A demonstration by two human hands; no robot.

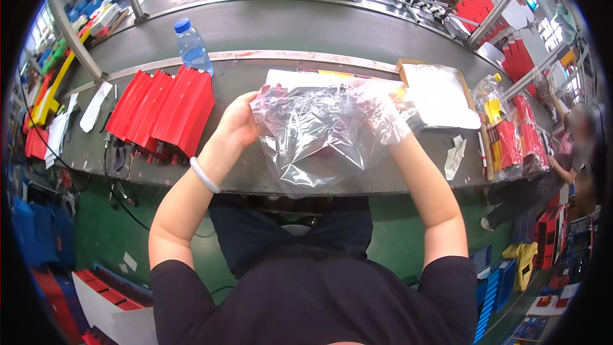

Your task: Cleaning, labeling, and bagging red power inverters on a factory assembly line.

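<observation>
A large clear plastic bag [313, 134] stretches between my two hands over the front of the bench, its lower edge hanging crumpled toward me. My left hand [242, 118] grips the bag's left edge, thumb toward the film. On the other side my right hand [394, 118] holds the bag, with shiny film lying over its fingers and hiding much of them. Behind the bag lies a white flat item [287, 79] with some red and yellow beside it; the bag covers most of it. A shallow box with a white inside [442, 96] sits just right of my right hand.
Red ridged pieces [163, 112] stand in a row at left, in front of a blue-capped water bottle [193, 48]. Paper scraps [454, 156] lie at right, near bagged red items [509, 144]. A metal rail borders the grey belt [287, 25]. Another person [578, 153] is at far right.
</observation>
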